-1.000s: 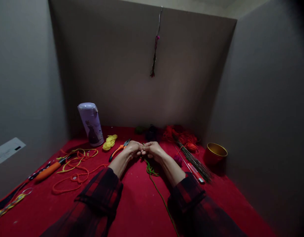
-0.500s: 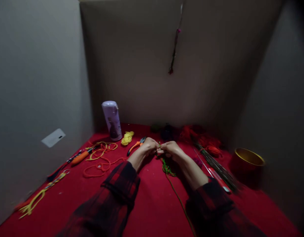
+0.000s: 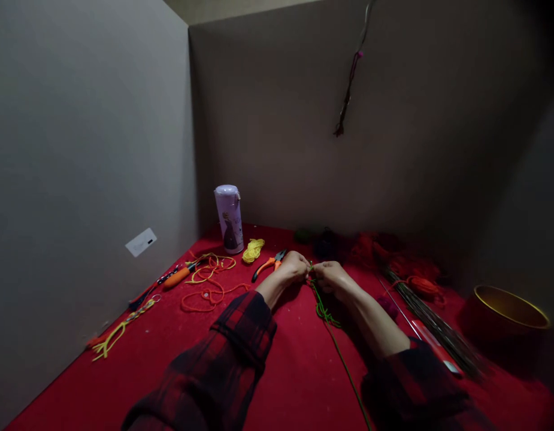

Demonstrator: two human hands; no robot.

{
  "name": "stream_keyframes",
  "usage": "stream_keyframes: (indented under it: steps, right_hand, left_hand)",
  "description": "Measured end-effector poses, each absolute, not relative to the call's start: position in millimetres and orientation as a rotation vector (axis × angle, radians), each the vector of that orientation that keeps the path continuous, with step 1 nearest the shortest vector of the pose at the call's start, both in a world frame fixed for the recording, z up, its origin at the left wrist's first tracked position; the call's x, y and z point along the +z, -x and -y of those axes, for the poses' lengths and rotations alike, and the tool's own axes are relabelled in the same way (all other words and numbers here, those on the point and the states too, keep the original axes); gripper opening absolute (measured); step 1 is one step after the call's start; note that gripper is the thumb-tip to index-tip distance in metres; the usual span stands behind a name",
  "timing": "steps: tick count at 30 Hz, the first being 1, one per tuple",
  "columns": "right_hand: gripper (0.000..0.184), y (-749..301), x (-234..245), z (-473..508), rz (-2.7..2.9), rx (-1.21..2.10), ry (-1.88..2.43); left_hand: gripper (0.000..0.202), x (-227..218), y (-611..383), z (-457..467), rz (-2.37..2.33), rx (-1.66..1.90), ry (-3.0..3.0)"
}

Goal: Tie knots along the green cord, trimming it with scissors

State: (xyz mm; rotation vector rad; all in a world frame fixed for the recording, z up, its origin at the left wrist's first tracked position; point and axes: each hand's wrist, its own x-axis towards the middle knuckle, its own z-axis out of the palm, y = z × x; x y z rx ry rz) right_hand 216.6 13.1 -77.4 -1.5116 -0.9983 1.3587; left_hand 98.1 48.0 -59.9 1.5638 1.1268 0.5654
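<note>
Green cord (image 3: 324, 308) pinched at its top end between both hands, mid-bench, rest of it trailing down the red bench (image 3: 281, 383) toward the person, a small tangle just below the fingers. Left hand (image 3: 294, 267) closed, fingertips nipping the cord; right hand (image 3: 331, 275) closed too, fingertips meeting the left's right at the cord. Both grips tight on a short stretch, knuckles nearly touching. Exact bit between the fingers too small and dark to tell, maybe a knot or a wrap.

Looks like a knotting or twisting step, hands working the cord end. Next move would likely need one grip to hold firm while the other feeds or pulls slack from the tangle; loose loops below could snag.

Around: orange pliers (image 3: 268, 264) just left of the left hand, yellow cord bundle (image 3: 253, 250) beyond them, purple bottle (image 3: 229, 218) upright at the back. Orange cord loops (image 3: 207, 290) further left. Bundle of thin wires (image 3: 433, 326) right of the right arm, gold-rimmed bowl (image 3: 510, 308) far right. A strand (image 3: 348, 90) hangs on the back wall
</note>
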Motion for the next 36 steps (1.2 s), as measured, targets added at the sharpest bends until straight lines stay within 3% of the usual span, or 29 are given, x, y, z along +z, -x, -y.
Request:
stream_keyframes:
  steps: [12, 22, 36]
  right_hand:
    - [0.023, -217.3, -82.2, -12.8, 1.047, 1.216, 1.665]
    - [0.023, -219.6, -75.6, -6.1, 1.013, 1.367, 1.539]
    - [0.023, -221.3, -74.2, -5.3, 1.012, 1.358, 1.562]
  left_hand:
    - [0.006, -60.9, -99.6, -52.4, -1.426, 0.526, -1.996]
    - [0.023, -31.9, -100.0, -26.2, -1.466, 0.299, -2.183]
    - [0.025, -35.8, -99.2, -28.9, -1.435, 0.213, -2.249]
